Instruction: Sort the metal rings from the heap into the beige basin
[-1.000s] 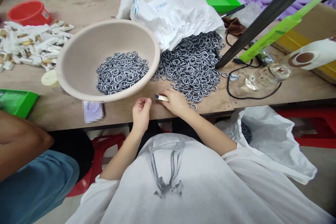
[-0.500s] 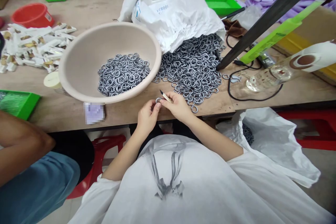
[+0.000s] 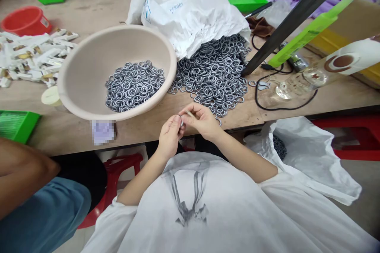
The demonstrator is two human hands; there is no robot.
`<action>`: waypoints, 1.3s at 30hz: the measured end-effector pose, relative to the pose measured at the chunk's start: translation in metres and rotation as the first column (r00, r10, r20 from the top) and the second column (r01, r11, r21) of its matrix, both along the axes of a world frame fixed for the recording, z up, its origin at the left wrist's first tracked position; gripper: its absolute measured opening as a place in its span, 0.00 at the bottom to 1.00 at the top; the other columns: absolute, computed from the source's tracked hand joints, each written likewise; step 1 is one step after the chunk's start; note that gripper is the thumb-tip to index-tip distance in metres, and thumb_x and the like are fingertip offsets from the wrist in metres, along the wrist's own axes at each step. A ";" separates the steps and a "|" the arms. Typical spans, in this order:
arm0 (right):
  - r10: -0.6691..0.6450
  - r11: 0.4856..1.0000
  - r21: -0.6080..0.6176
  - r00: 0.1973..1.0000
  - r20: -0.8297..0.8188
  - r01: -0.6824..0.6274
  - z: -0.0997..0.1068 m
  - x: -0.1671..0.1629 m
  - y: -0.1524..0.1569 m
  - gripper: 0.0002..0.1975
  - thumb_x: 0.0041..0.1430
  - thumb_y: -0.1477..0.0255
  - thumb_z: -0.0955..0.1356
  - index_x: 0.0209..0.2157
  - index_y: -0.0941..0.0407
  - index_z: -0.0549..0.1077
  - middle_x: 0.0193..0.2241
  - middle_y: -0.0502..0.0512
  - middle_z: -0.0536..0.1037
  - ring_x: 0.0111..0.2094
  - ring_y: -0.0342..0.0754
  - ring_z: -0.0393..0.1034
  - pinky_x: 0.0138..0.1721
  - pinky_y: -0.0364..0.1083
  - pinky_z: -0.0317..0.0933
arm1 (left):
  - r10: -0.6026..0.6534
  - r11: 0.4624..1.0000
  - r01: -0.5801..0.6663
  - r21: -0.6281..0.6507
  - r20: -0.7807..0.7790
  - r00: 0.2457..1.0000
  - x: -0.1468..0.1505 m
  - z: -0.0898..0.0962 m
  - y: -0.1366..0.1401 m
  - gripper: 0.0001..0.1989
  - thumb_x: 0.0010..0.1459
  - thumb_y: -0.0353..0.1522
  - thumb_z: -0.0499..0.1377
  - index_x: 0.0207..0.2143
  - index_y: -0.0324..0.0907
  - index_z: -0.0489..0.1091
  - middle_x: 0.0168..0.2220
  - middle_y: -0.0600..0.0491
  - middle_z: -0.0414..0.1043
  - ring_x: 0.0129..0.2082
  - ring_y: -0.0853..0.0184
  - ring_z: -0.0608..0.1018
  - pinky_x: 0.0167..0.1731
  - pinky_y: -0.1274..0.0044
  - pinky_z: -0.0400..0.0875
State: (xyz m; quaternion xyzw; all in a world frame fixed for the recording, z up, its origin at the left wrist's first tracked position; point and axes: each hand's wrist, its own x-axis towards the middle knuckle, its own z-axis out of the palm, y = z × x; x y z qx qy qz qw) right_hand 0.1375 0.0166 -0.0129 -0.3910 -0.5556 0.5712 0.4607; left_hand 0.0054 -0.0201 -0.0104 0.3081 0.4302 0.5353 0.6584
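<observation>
My left hand (image 3: 169, 137) is closed, pinching a grey ring (image 3: 181, 122) between thumb and fingers above the table's front edge. Close against it, my right hand (image 3: 205, 123) grips a small pale-handled tool (image 3: 190, 114); its working tip is hidden at the fingers. Left of my hands stands a large beige basin (image 3: 69, 99) with a heap of grey rings (image 3: 133, 87) in it. Behind my right hand, a bigger pile of rings (image 3: 216, 73) spills from a white sack (image 3: 196, 19) onto the table.
A dark metal post (image 3: 285, 23) rises on the right, near a clear bottle (image 3: 311, 77) and a black cable (image 3: 276, 109). An open white bag (image 3: 311, 154) hangs below the table edge. At left are white pieces (image 3: 32, 57) and a co-worker's arm (image 3: 26, 166).
My hands have come closer together and the ring has turned in my left fingers. The tool's dark tip, visible before, is now hidden. The whole view has shifted slightly.
</observation>
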 end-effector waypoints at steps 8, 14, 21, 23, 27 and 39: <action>-0.197 0.881 0.451 0.754 0.627 -0.145 0.015 0.011 -0.017 0.30 0.65 0.45 0.57 0.27 0.55 0.71 0.25 0.52 0.70 0.27 0.44 0.61 0.29 0.45 0.49 | 0.066 0.990 -0.061 -0.126 0.038 0.997 0.001 0.014 -0.001 0.24 0.54 0.47 0.65 0.22 0.42 0.58 0.17 0.61 0.52 0.14 0.78 0.54 0.13 0.83 0.48; -0.243 0.851 0.483 0.661 0.710 -0.206 0.013 0.005 -0.022 0.33 0.68 0.46 0.53 0.24 0.56 0.69 0.23 0.52 0.68 0.26 0.44 0.59 0.27 0.45 0.44 | 0.051 0.989 -0.041 -0.144 0.066 0.997 0.003 0.014 -0.002 0.25 0.52 0.47 0.66 0.22 0.42 0.56 0.16 0.62 0.51 0.14 0.78 0.52 0.13 0.83 0.47; -0.281 0.934 0.356 0.649 0.707 0.016 0.000 0.019 0.003 0.29 0.69 0.50 0.55 0.24 0.55 0.68 0.20 0.50 0.68 0.24 0.44 0.60 0.28 0.44 0.47 | -0.098 0.990 0.105 -0.096 0.071 0.993 0.001 0.017 -0.012 0.24 0.55 0.47 0.64 0.20 0.41 0.58 0.16 0.62 0.52 0.14 0.79 0.53 0.13 0.84 0.49; -0.342 0.935 0.327 0.575 0.743 0.135 -0.001 0.031 0.012 0.26 0.69 0.53 0.57 0.27 0.55 0.72 0.22 0.51 0.72 0.26 0.46 0.64 0.30 0.44 0.49 | -0.106 0.991 0.112 -0.071 0.077 0.991 -0.001 0.017 -0.012 0.24 0.55 0.46 0.65 0.21 0.40 0.60 0.17 0.61 0.55 0.14 0.79 0.55 0.14 0.84 0.52; -0.322 0.944 0.326 0.358 0.876 0.052 0.000 0.043 0.014 0.18 0.66 0.55 0.64 0.42 0.54 0.77 0.39 0.55 0.78 0.35 0.50 0.71 0.31 0.45 0.50 | -0.016 0.997 0.020 -0.074 0.062 0.998 -0.009 0.011 -0.003 0.19 0.51 0.44 0.69 0.27 0.38 0.69 0.22 0.58 0.66 0.16 0.79 0.63 0.16 0.84 0.60; -0.200 0.964 0.263 0.527 0.826 -0.047 -0.002 0.025 0.021 0.12 0.68 0.68 0.62 0.38 0.57 0.76 0.38 0.58 0.75 0.35 0.49 0.70 0.33 0.46 0.54 | 0.008 0.965 0.016 -0.261 0.090 0.996 -0.021 -0.008 0.014 0.15 0.52 0.42 0.65 0.32 0.37 0.72 0.29 0.52 0.73 0.21 0.73 0.73 0.15 0.83 0.67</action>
